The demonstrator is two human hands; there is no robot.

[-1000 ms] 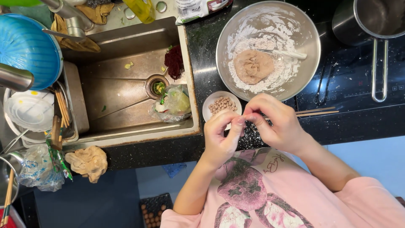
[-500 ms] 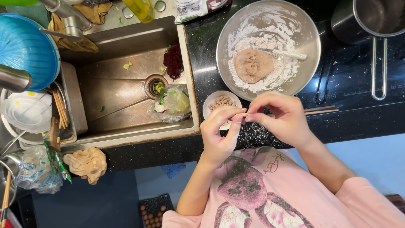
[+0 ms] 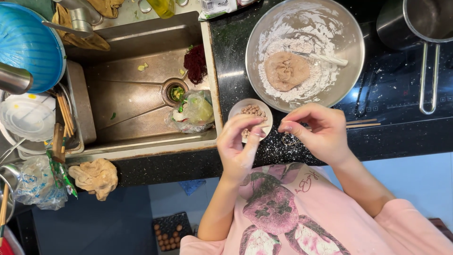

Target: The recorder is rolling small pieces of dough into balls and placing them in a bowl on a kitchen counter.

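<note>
Both hands hover over the front edge of the dark counter [image 3: 401,137], close together but not touching. The left hand [image 3: 240,146] is loosely curled, its fingers [image 3: 255,134] bent inward so that thumb and fingertips nearly meet; whether anything small sits between them cannot be told, since the fingertips hide the spot. It overlaps the near rim of a small white bowl [image 3: 250,111] holding little round brown balls, and its fingertips lie just at that rim. The right hand [image 3: 321,132] is pinched, with thumb and forefinger pressed together at its left tip, just beside the small bowl and just apart from the left hand's fingers (if it holds something, it is too small to make out). The counter below the two hands is dusted with white flour. Behind the hands, well within reach, stands a large metal bowl [image 3: 349,61] with a lump of brownish dough [image 3: 286,71] in the middle of scattered flour, and a white utensil [image 3: 328,59] lying to the dough's right. A pair of chopsticks [image 3: 363,123] lies on the counter just right of the right hand. To the left of the small bowl is the steel sink [image 3: 132,94], with a crumpled plastic bag [image 3: 196,111] of scraps by the drain.
</note>
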